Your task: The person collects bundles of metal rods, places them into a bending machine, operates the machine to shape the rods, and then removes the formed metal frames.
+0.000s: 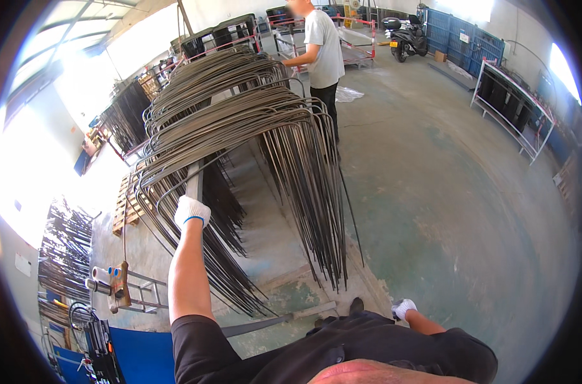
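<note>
My left hand (192, 212), in a white knit glove with a blue cuff, is closed round the near end of a grey metal beam (195, 184). Over this beam hang many bent dark metal rods (233, 118), U-shaped and packed side by side. Their straight legs (304, 205) point down toward the floor on both sides. My right hand (404, 310), gloved in white too, is low at my right side, away from the rods. Its fingers are too small and turned away to read.
A person (322, 48) in a grey shirt stands at the far right of the rods, one arm reaching to them. A wooden pallet (126, 208) lies left. A white metal rack (515, 109) and a scooter (407, 38) stand farther right. A flat bar (259, 325) lies by my feet.
</note>
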A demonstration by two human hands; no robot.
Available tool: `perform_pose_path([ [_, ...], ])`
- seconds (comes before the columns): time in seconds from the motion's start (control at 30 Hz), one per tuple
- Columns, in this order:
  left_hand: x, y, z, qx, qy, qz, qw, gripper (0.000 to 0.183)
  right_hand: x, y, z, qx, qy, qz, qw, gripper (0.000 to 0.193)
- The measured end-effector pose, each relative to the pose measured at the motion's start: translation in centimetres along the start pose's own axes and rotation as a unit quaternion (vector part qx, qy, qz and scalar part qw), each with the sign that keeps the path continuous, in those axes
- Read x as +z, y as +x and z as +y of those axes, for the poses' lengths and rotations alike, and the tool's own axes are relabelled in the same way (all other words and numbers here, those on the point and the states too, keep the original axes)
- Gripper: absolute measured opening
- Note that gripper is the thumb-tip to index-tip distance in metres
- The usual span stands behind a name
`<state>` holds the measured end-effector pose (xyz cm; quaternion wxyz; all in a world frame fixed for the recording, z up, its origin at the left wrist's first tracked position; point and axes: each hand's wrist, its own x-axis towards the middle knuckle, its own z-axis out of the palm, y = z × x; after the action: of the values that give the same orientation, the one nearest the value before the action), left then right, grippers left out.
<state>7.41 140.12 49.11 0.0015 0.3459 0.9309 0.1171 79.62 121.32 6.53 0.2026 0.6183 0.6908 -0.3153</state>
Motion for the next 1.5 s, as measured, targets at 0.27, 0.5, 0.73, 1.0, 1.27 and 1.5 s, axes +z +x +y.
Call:
perform_pose_path([
  [0.27, -0.1, -0.5, 0.7, -0.002, -0.013, 0.013, 1.0, 0.041, 2.5, -5.5, 2.1, 0.071, 0.047, -0.054, 0.995, 0.039],
  [0.5, -0.9, -0.9, 0.9, 0.063, 0.01, 0.033, 0.997, 0.04, 2.0, -5.7, 2.3, 0.036, -0.022, 0.028, 0.999, 0.037],
  [0.73, -2.6, -2.1, -1.7, 0.104, -0.015, 0.017, 0.994, 0.059, -0.1, 0.9, 2.3, -0.023, 0.039, 0.195, 0.98, 0.03],
  [1.0, -5.6, -19.4, -6.9, 0.025, 0.045, -0.029, 0.998, 0.064, -0.1, 6.5, 5.8, -0.128, -0.173, -0.136, 0.967, 0.04],
  [1.27, -2.1, -44.9, -19.3, -0.15, -0.074, 0.117, 0.979, 0.05, -3.4, 14.9, -0.8, -0.06, 0.14, -0.148, 0.977, 0.009],
  [1.5, 22.5, -88.9, -24.8, -0.393, -0.084, -0.23, 0.886, 0.035, -4.1, 7.1, -11.9, -0.192, 0.141, -0.215, 0.947, 0.022],
])
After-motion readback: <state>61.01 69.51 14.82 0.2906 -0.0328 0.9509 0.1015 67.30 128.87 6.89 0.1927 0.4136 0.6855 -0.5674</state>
